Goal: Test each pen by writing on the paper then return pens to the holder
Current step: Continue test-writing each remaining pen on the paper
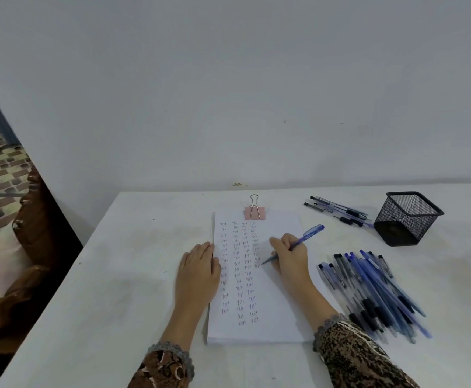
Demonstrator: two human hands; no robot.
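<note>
Two hands were in view over a white surface (116, 275). The left hand (199, 271) lay flat, palm down, with its fingers straight and close together. Its fingertips and inner side rested on the left edge of the paper (270, 326); the rest of the hand lay on the surface. It held nothing.

The right hand (290, 257) gripped one pen (308, 235) in a writing hold, fingers curled round the lower barrel. The pen had a translucent blue barrel. It slanted up and away to the right of the hand, and its tip met the paper just left of the fingers, at the foot of the fourth column of writing.

The paper was a white stack lying lengthwise between the two hands. A pink binder clip (254, 211) with a wire handle held its far edge, beyond both hands. Four columns of the small handwritten word "Test" ran down the sheet.

A large loose pile of pens (374, 295) lay on the surface just to the right of the right forearm. The pens had blue or clear barrels with dark grips, and they overlapped one another. A smaller group of pens (340, 210) lay beyond the right hand, just left of the holder (406, 218). The holder was a black wire-mesh container with a square mouth, set beyond and to the right of the right hand. Both wrists showed patterned brown sleeves.
</note>
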